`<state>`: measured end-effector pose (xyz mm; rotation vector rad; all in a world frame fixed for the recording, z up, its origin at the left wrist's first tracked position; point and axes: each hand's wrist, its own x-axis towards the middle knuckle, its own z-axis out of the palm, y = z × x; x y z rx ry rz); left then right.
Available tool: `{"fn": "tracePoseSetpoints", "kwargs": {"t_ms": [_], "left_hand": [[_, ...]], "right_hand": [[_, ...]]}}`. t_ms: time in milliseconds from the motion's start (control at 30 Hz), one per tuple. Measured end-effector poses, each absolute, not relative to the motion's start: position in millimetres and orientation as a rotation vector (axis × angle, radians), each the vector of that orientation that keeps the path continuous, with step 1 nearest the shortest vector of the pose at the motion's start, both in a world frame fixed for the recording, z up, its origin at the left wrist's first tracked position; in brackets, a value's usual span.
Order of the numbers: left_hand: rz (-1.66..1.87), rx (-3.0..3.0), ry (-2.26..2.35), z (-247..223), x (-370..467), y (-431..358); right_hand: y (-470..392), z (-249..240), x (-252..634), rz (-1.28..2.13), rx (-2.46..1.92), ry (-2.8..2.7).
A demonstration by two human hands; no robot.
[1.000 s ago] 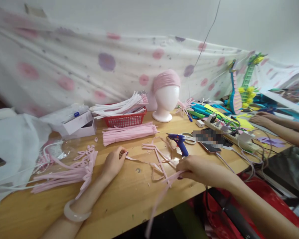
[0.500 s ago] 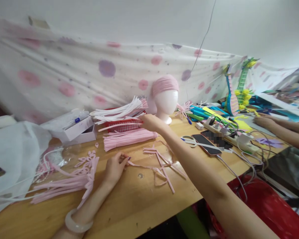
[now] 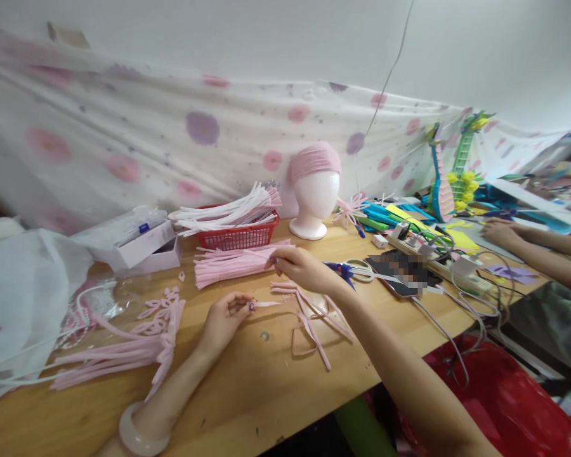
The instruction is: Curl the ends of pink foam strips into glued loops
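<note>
My left hand (image 3: 227, 317) is pinched on one end of a thin pink strip (image 3: 269, 303), low over the table. Above and to the right of it, my right hand (image 3: 297, 265) has its fingers closed at the right end of the pink stick bundle (image 3: 233, 263); what they grip is too small to make out. Cut pink sticks (image 3: 309, 324) lie on the wood to the right of my left hand. At the left rests a group of pink sticks and loops (image 3: 159, 343). White sticks (image 3: 228, 209) lie over a red basket (image 3: 238, 237).
Behind stands a white foam head (image 3: 316, 193) with a pink wrap. To the right are scissors (image 3: 361, 270), a phone (image 3: 394, 276), and a power strip (image 3: 438, 261) with cables. Another person's hands (image 3: 502, 231) work at the far right.
My right hand has come down and nearer from the basket to the pink bundle, uncovering the basket and blue-handled scissors. The strip at my left hand shows a shorter length.
</note>
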<state>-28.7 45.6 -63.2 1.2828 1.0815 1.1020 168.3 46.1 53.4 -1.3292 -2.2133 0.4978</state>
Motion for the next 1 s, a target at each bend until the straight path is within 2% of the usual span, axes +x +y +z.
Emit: {"fn": "tracePoseSetpoints", "kwargs": {"t_ms": [333,467,633,767,1000], "left_hand": [[1.095,1.197,0.981,-55,-24,31],[1.036,1.184,0.929,-42,-27,27],[1.048,1.140,0.930,-31,-28,27],[1.111,1.085,0.984,-39,-27,33],[1.281,0.948,1.085,-57,-32,47]], "right_hand": [[-26,-8,176,1.182,-1.149,-1.456],[-18,-12,184,1.241,-0.976,-1.592],[-8,-11,189,1.446,-1.000,-1.764],[-15,-7,203,1.315,-1.144,-1.928],[-32,18,239,0.854,-1.567,-2.219]]}}
